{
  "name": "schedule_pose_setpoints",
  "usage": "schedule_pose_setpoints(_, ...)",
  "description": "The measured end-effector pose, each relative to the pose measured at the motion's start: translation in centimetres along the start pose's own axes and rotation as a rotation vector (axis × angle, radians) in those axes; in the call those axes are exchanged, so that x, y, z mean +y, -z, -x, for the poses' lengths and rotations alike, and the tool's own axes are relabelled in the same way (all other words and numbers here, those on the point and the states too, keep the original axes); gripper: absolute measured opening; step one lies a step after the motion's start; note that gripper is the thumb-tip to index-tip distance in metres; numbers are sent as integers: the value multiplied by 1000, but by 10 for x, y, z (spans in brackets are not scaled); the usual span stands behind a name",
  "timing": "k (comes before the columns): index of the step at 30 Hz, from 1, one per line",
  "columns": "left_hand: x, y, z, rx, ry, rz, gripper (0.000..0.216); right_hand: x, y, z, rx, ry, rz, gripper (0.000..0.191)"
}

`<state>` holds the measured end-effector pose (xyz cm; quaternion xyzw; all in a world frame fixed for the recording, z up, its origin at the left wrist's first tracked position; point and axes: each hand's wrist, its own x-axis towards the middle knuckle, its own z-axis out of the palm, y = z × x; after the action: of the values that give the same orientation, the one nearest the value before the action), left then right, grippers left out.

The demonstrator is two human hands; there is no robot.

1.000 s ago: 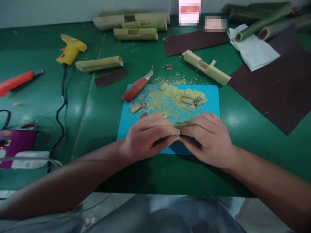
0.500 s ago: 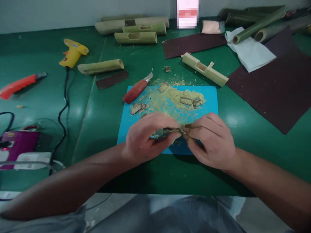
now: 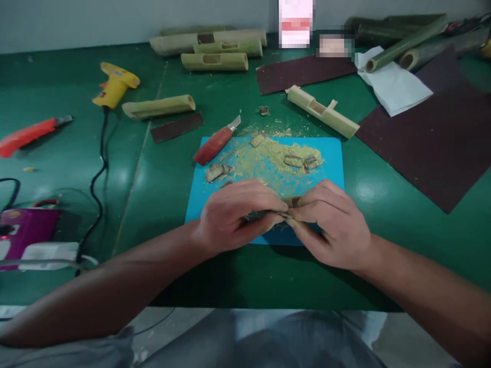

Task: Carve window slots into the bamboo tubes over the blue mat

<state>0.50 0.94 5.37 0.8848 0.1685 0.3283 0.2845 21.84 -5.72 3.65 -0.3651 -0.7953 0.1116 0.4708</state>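
Note:
Over the near part of a blue mat (image 3: 333, 168), my left hand (image 3: 240, 214) and my right hand (image 3: 332, 222) meet, fingertips almost touching. Both pinch a small, thin piece of bark (image 3: 284, 213), mostly covered by the fingers. Just behind the fingertips shows a bit of bamboo (image 3: 292, 201); my hands hide the rest of it. Yellowish shavings (image 3: 276, 153) and several bark scraps (image 3: 294, 160) are spread over the mat. A red-handled knife (image 3: 215, 144) rests across the mat's far left corner, blade pointing away.
A notched bamboo tube (image 3: 324, 112) lies beyond the mat, with more bamboo tubes (image 3: 215, 62) along the wall. Dark brown sheets (image 3: 425, 148) and white paper (image 3: 401, 87) are at right. Leftward are a yellow glue gun (image 3: 117, 84), red cutter (image 3: 28, 137) and purple box (image 3: 30, 230).
My fingertips have come closer together on the bark piece, and its crumpled end that stuck up between them now lies flatter. Both hands stay over the same part of the mat.

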Motion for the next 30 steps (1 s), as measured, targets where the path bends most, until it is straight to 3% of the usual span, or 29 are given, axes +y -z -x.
schedule_pose_setpoints(7,1,1,2,41,-44,-33,5,2,-1,-4,3,-12,-57,7)
schedule_pose_setpoints(14,13,-13,6,171,250,-52,10,3,-1,-2,56,7,220,6)
schedule_pose_setpoints(20,10,-17,8,200,247,-65,10,3,-1,1,42,18,324,7)
schedule_pose_setpoints(26,11,-12,7,132,183,-223,11,3,-4,3,49,27,329,6)
schedule_pose_setpoints(30,12,-12,6,117,176,-200,12,4,-4,3,54,36,343,8)
